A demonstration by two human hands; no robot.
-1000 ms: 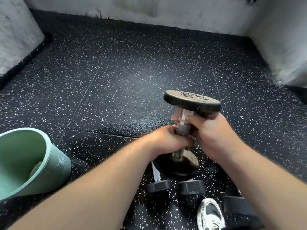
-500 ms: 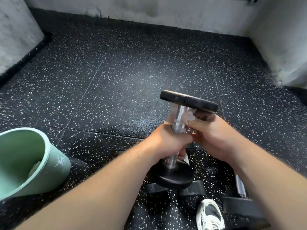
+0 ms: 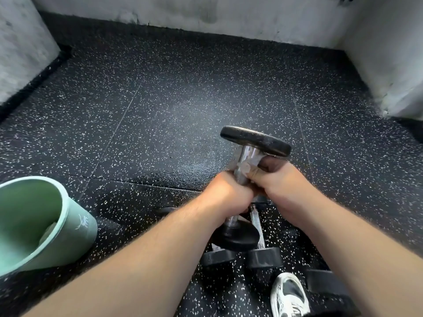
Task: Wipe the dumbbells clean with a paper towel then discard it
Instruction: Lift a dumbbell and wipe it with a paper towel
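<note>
I hold a black dumbbell (image 3: pixel 255 141) on end above the floor, its far head tilted away from me. My left hand (image 3: pixel 225 194) grips the lower part of the chrome handle. My right hand (image 3: pixel 278 179) pinches a thin paper towel (image 3: pixel 246 160) round the upper handle, just under the top head. The dumbbell's lower head (image 3: pixel 237 236) hangs below my left wrist. More dumbbells (image 3: pixel 264 256) lie on the floor beneath it, partly hidden.
A pale green bin (image 3: pixel 43 225) stands tilted at the left with something pale inside. The floor (image 3: pixel 183 99) is black speckled rubber, walled in by pale concrete (image 3: pixel 389 53) at back, left and right. A white and black shoe (image 3: pixel 289 296) shows at the bottom.
The dumbbell has tipped further away and shifted slightly left, and its top face no longer shows. My right hand with the towel has slid down the handle toward my left hand.
</note>
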